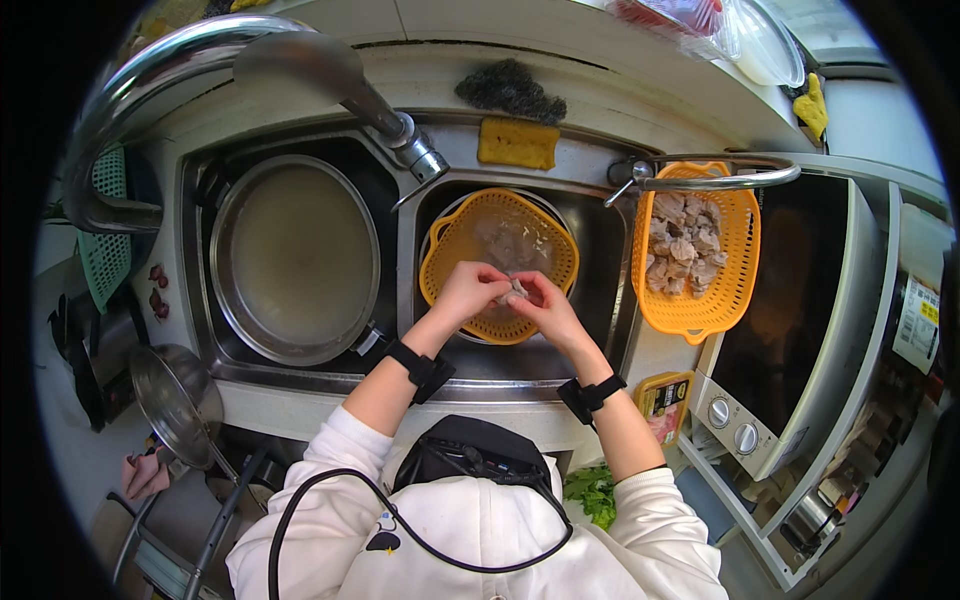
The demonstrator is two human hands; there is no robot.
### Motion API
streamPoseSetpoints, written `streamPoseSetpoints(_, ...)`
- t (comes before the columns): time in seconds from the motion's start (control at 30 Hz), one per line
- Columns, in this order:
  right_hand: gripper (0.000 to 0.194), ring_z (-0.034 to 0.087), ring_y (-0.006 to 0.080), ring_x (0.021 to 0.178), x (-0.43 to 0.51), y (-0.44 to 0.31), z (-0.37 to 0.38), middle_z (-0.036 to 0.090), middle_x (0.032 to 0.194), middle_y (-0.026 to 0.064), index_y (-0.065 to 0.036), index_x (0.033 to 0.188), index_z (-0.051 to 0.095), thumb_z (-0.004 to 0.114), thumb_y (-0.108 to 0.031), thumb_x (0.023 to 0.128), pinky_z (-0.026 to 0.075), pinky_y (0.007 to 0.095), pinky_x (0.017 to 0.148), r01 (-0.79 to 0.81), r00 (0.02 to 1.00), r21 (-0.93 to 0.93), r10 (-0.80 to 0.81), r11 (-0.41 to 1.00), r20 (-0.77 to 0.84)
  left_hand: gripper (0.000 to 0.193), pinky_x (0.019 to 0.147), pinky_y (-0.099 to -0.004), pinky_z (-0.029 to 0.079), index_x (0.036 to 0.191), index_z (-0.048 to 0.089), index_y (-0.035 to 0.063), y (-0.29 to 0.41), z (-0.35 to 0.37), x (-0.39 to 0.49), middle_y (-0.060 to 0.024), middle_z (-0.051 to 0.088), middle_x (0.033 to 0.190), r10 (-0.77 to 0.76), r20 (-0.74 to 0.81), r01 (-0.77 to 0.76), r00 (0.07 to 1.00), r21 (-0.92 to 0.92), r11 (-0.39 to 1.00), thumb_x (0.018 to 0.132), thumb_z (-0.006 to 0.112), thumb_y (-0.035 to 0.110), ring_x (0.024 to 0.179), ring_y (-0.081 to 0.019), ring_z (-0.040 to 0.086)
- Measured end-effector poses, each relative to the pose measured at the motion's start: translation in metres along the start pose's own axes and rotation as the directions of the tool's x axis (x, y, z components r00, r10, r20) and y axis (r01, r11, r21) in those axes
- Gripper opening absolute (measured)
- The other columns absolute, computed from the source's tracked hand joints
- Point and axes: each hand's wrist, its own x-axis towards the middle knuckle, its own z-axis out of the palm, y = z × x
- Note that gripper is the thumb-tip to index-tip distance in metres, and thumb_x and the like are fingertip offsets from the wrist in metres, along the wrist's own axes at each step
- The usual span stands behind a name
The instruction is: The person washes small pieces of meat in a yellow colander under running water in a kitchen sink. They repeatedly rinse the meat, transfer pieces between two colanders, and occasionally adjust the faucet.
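My left hand and my right hand meet above a yellow plastic basket in the right sink basin. Between their fingertips they both grip a small piece of pale meat. Cloudy water fills the basket, and more meat pieces show blurred under its surface. A metal bowl's rim surrounds the basket. On the counter to the right, a second yellow basket holds several pieces of greyish meat.
A large steel pan of murky water fills the left basin. The chrome faucet arches over the divider. A yellow sponge and steel wool lie behind. At right stand a microwave and a packaged tray; a metal pan leans at left.
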Motion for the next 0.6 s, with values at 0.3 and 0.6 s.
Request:
streamPoseSetpoints(0.3,0.035,0.058,0.0448,0.093,0.034,0.032,0.003,0.054,0.108,0.0257,0.001,0.108,0.049,0.064,-0.013,0.08,0.048,0.0471,0.083,0.039,0.995,-0.93,0.069,0.364,0.069,0.031,0.093,-0.0438,0.043,0.11,0.062,0.0041,-0.029,-0.002,0.019,-0.0194,0.057,0.112,0.303,-0.199,0.048,0.932,0.896,0.441,0.079,0.057,0.006,0.111,-0.0377,0.051)
streamPoseSetpoints(0.6,0.038,0.059,0.0234,0.101,0.035,0.024,-0.005,0.055,0.117,0.0123,-0.003,0.124,0.048,0.06,-0.013,0.089,0.052,0.032,0.085,-0.209,0.977,-0.1,0.211,0.973,0.009,0.024,0.079,-0.0364,0.05,0.107,0.063,0.0002,-0.047,-0.008,0.034,-0.0154,0.066,0.097,0.197,-0.109,-0.145,0.974,0.363,0.92,0.085,0.056,0.005,0.09,-0.0286,0.062)
